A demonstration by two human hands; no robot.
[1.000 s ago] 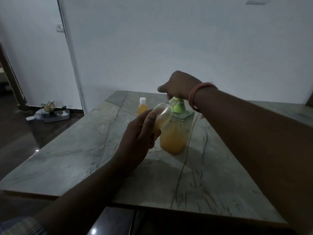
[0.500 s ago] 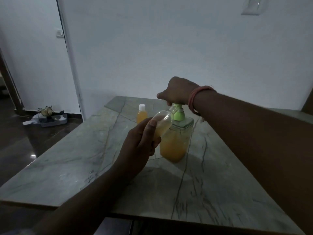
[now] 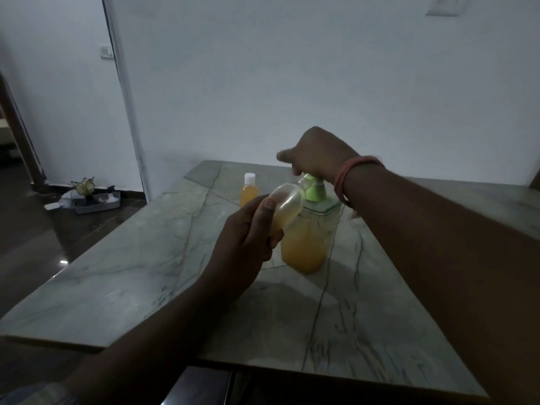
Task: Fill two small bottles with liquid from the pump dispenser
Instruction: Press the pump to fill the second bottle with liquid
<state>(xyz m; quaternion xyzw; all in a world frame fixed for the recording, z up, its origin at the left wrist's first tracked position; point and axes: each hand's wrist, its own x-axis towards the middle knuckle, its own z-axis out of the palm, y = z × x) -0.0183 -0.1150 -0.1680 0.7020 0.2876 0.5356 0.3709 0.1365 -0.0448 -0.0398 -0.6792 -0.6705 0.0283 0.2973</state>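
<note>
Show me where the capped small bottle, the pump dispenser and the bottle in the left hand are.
capped small bottle [image 3: 249, 195]: head view, orange body.
pump dispenser [image 3: 305, 247]: head view, orange lower body.
held small bottle [image 3: 286, 209]: head view, clear side wall.

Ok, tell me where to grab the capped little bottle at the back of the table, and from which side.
Take the capped bottle round its orange body, below the white cap, coming from its left. It stands upright and alone on the table, so that side is free; to its right the pump dispenser, the right hand on the pump and the left hand gripping the open bottle crowd the way.
</note>
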